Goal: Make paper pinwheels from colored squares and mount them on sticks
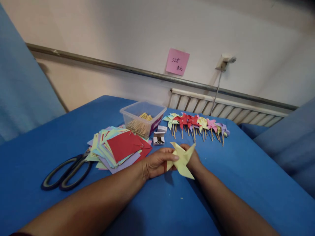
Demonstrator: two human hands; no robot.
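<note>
A pale yellow paper pinwheel (182, 160) with pointed blades is held up above the blue table. My left hand (157, 163) pinches it from the left, the thumb lying on its front near the centre. Behind its right side, my right hand (195, 160) grips it too, though the paper hides most of those fingers. No stick shows on this pinwheel. Just beyond my hands stands a small open box (158, 139) of shiny metal pins. To the left lies a stack of coloured paper sheets (124, 146), cut and loosely piled, a red one on top.
Large dark-handled scissors (71, 170) lie left of the paper. Behind it, a clear plastic bin (140, 126) holds thin wooden sticks. Finished pinwheels on sticks (194, 122) lie in a row at the back right. A radiator (197, 103) and metal rail line the wall.
</note>
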